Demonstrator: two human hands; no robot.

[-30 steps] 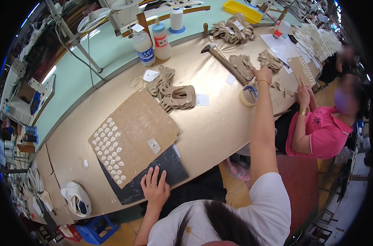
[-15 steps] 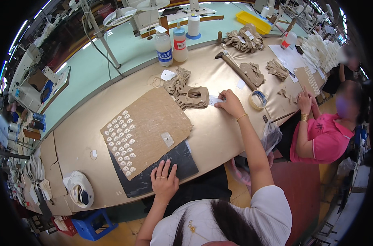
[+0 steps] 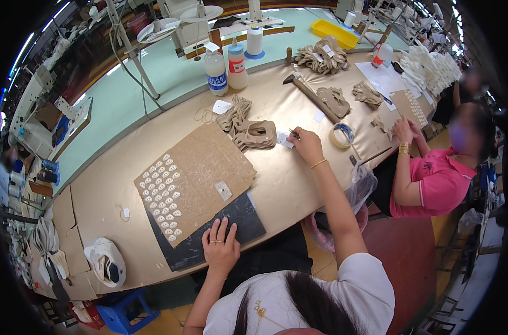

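Observation:
My left hand (image 3: 222, 245) lies flat with fingers spread on a dark board (image 3: 251, 223), at the near edge of a brown cardboard sheet (image 3: 201, 167). Rows of small white oval pieces (image 3: 167, 192) cover the left part of that sheet. A small clear-and-white packet (image 3: 222, 190) rests on its right part. My right hand (image 3: 307, 146) is closed in a pinch on a small thin dark tool (image 3: 293, 133), its kind too small to make out. Right by those fingertips is a white paper slip (image 3: 285, 139), beside a stack of beige shoe-upper pieces (image 3: 254, 135).
Two bottles (image 3: 215, 72) and a thread cone (image 3: 255, 42) stand behind. Farther right lie a hammer (image 3: 298, 81), a tape roll (image 3: 341, 135) and more beige bundles (image 3: 323, 56). A white shoe (image 3: 105, 262) sits at left. A co-worker in pink (image 3: 432, 184) works at right.
The view has shifted slightly. My right hand stays by the paper slip, and the dark tool now shows more plainly at its fingertips. My left hand remains resting on the dark board.

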